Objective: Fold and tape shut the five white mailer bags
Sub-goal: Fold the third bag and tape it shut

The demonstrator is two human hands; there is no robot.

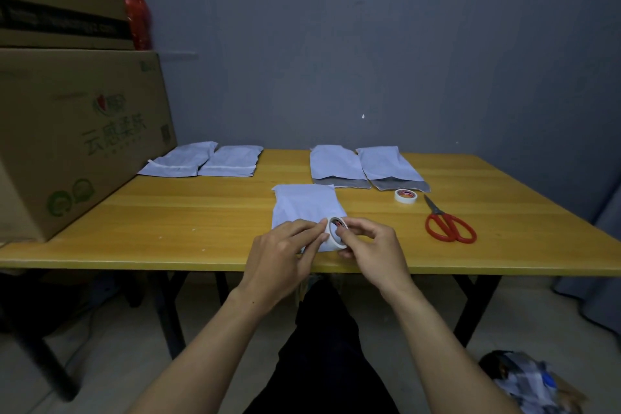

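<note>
Two bags [201, 161] far left look sealed. Over the third bag [307, 202], near the counter [168, 212] edge, the left hand [282, 255] pinches the tape roll [336, 232], the right hand [373, 249] has its grip curled round it; next, I'd say, free a strip.

Both hands on the tape roll [336, 232] over the near table edge; right hand [373, 249] grips it on edge, left hand [285, 255] pinches its outer rim; centre mailer bag [307, 205] lies flat beneath them on the yellow table [201, 212]; far-left bag [181, 161] and second bag [233, 161] touching, near ends folded over; third bag [336, 163] and fourth bag [389, 163] side by side, grey flaps open toward camera; spare tape roll [405, 195] near the fourth bag's flap; red scissors [448, 223] just beside it, blades closed; cardboard boxes [77, 131] stacked at left.
</note>
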